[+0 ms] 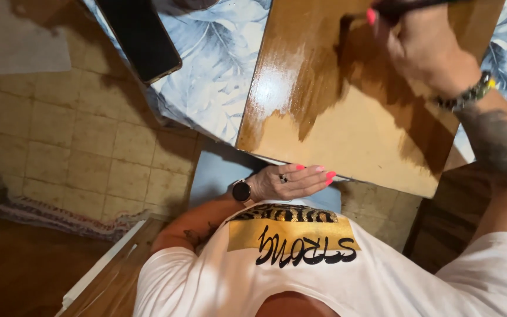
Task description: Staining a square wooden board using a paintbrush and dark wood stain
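Note:
A wooden board (347,135) lies on a table and overhangs its near edge. Its upper part is glossy dark brown with wet varnish; the lower part is pale bare wood. My right hand (421,50) is closed on a dark brush handle (400,7) above the board's far right part; the bristles are out of view. My left hand (291,181) rests flat with fingers together against the board's near edge. It wears a ring and a dark watch (242,191).
A blue-and-white leaf-patterned cloth (218,64) covers the table. A dark phone (139,35) lies on it at the upper left. Beige floor tiles (71,135) lie to the left, with a striped rug (54,216) and a wooden edge below.

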